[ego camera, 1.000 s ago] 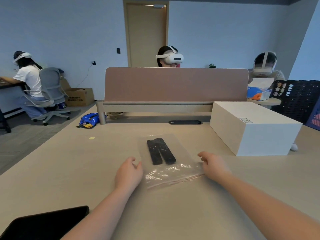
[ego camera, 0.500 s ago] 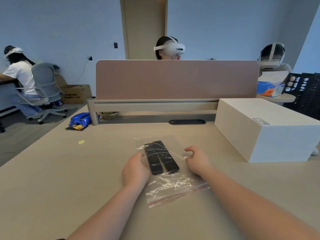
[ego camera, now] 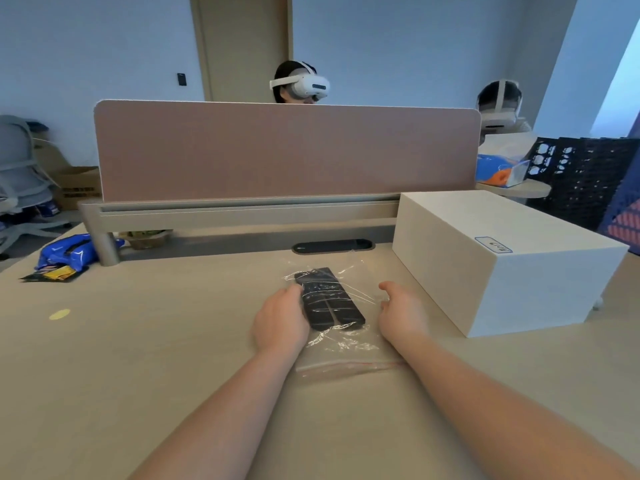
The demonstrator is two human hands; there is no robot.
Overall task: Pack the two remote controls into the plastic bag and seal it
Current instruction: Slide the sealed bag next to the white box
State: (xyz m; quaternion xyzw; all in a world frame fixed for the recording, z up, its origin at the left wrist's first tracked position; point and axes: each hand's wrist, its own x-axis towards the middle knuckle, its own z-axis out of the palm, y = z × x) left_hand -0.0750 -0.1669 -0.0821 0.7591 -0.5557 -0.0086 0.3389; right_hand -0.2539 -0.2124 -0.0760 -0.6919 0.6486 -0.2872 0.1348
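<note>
Two black remote controls [ego camera: 329,301] lie side by side inside a clear plastic bag [ego camera: 346,344] on the beige table [ego camera: 156,358]. The bag's red zip strip [ego camera: 349,366] faces me, between my forearms. My left hand [ego camera: 280,323] presses against the left side of the remotes, fingers closed on the film. My right hand [ego camera: 401,313] holds the bag's right edge with curled fingers. The film is pulled into tight creases across the remotes.
A large white box [ego camera: 502,258] stands close to my right hand. A pink desk divider [ego camera: 287,150] runs across the back, with a dark cable slot [ego camera: 332,246] before it. A blue snack packet [ego camera: 65,252] lies far left. People with headsets sit beyond the divider.
Both hands moved forward from the bag's near corners to the sides of the remotes and gathered the film tight over them. The camera tilted closer to the table.
</note>
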